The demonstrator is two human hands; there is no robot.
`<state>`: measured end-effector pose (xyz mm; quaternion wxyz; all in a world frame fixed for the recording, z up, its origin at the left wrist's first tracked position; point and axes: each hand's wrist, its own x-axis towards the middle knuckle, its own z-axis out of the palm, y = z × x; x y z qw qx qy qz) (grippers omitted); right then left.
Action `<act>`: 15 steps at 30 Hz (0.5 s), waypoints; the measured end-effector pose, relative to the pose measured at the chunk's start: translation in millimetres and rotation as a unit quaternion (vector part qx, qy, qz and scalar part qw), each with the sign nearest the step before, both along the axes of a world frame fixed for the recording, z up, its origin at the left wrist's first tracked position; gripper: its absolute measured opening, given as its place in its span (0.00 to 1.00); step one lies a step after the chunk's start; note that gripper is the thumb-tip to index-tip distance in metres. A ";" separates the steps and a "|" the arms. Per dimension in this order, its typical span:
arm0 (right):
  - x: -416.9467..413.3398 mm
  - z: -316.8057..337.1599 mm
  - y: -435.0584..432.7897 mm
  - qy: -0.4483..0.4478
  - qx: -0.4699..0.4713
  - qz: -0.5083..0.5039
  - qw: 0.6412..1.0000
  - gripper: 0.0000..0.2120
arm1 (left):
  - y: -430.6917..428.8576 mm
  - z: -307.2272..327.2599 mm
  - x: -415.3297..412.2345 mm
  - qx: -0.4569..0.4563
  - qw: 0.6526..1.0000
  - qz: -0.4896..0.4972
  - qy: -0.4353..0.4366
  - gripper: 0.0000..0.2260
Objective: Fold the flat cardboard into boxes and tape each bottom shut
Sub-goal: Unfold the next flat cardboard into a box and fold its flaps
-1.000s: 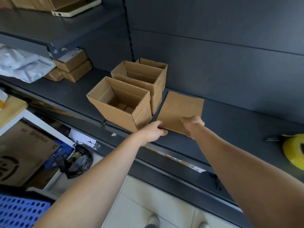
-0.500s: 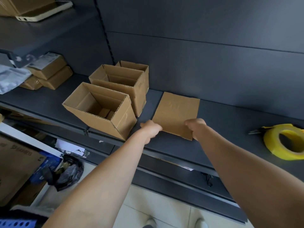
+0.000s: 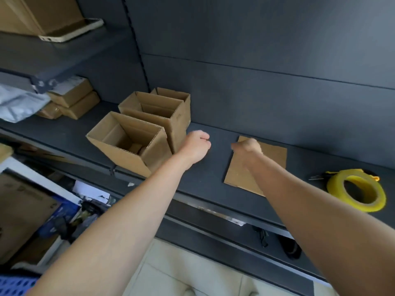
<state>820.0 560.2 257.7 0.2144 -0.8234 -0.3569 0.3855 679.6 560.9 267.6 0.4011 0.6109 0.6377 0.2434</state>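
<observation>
A flat cardboard sheet (image 3: 267,163) lies on the dark shelf (image 3: 201,178). My right hand (image 3: 248,147) is over its far left corner with curled fingers, blurred; whether it grips the sheet I cannot tell. My left hand (image 3: 196,146) hovers with curled fingers over bare shelf, left of the sheet, holding nothing and close to the folded boxes. Three open folded boxes stand in a row: the nearest box (image 3: 128,144), a middle box (image 3: 162,116) and a rear box (image 3: 177,97). A yellow tape roll (image 3: 357,189) lies at the right on the shelf.
Small closed cartons (image 3: 72,99) and a grey plastic bag (image 3: 19,103) sit at the shelf's far left. An upper shelf (image 3: 53,52) carries more cartons. Below left are a large printed carton (image 3: 19,210), a black bag and a blue crate (image 3: 15,285).
Both hands were at the sheet's near edge. They have since moved toward the back of the shelf; the left hand has come off the sheet, which now lies further right of the boxes.
</observation>
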 end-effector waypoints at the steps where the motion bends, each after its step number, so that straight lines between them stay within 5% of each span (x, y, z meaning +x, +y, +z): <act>1: -17.5 8.8 2.2 0.044 0.029 0.026 0.998 0.07 | -1.6 16.9 -12.3 0.037 0.999 0.024 0.002 0.14; 5: -80.9 42.3 -3.7 0.163 0.032 0.085 0.983 0.06 | -8.5 65.6 -75.5 0.178 0.978 0.113 0.010 0.12; 8: -116.2 56.2 -10.9 0.213 0.017 0.107 0.971 0.19 | -3.9 70.0 -134.0 0.213 0.950 0.214 0.080 0.12; 11: -138.9 55.2 -12.3 0.278 0.005 0.109 0.954 0.28 | 5.2 54.0 -184.5 0.086 0.938 0.262 0.210 0.19; 15: -155.7 52.7 -12.1 0.297 -0.011 0.119 0.947 0.32 | 6.6 28.6 -211.7 -0.048 0.957 0.256 0.128 0.27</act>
